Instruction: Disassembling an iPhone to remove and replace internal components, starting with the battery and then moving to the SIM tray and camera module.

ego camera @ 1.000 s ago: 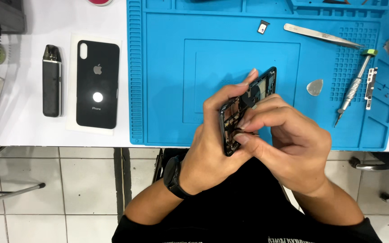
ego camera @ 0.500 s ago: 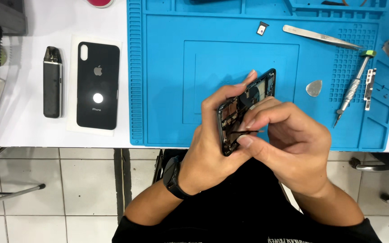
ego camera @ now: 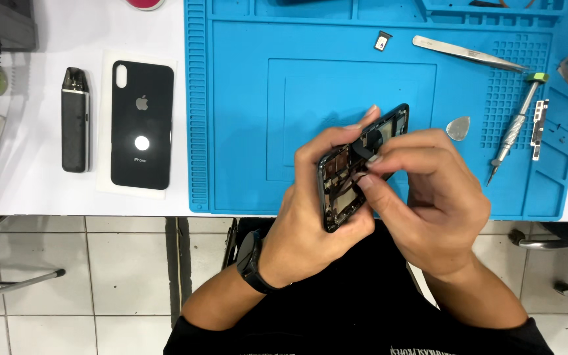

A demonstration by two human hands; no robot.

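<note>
opened phone frame [ego camera: 350,177] — dark, tilted, innards bared — left hand [ego camera: 317,217] grip clasps it, right hand [ego camera: 428,197] pinches inside.

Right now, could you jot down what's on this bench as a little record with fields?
Left hand: grips the opened phone frame from the side, tilted above the mat
Right hand: fingertips pinch a small dark part inside the frame
Wrist: black watch on the left arm
Work surface: blue repair mat on a white table
Right of the hands: grey pick, screwdriver, tweezers
Left of the mat: black phone back cover, slim dark device
</note>
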